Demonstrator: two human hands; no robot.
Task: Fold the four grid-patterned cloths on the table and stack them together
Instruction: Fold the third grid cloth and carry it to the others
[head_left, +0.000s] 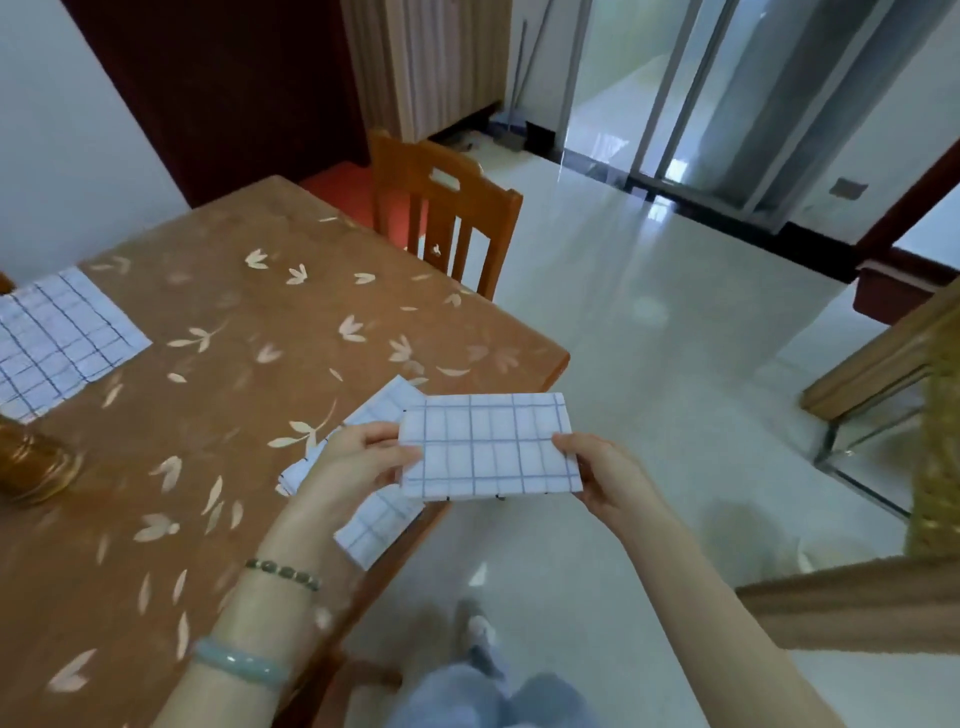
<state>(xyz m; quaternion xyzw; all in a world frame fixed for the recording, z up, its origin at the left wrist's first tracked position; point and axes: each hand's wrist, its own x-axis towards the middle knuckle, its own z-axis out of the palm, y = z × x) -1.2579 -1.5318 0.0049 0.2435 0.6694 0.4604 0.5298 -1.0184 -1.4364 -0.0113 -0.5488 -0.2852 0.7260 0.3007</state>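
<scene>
You are holding 1 folded cloth in the air past the table edge, your left hand pinching its left end and your right hand pinching its right end, thumbs on top. It looks light, soft and floppy, so keep gripping both short ends. Folded cloths are lying at the table edge beneath your left hand; 1 unfolded cloth is lying flat far left.

Matt woven cloth; glossy tabletop, shiny floor tiles
</scene>
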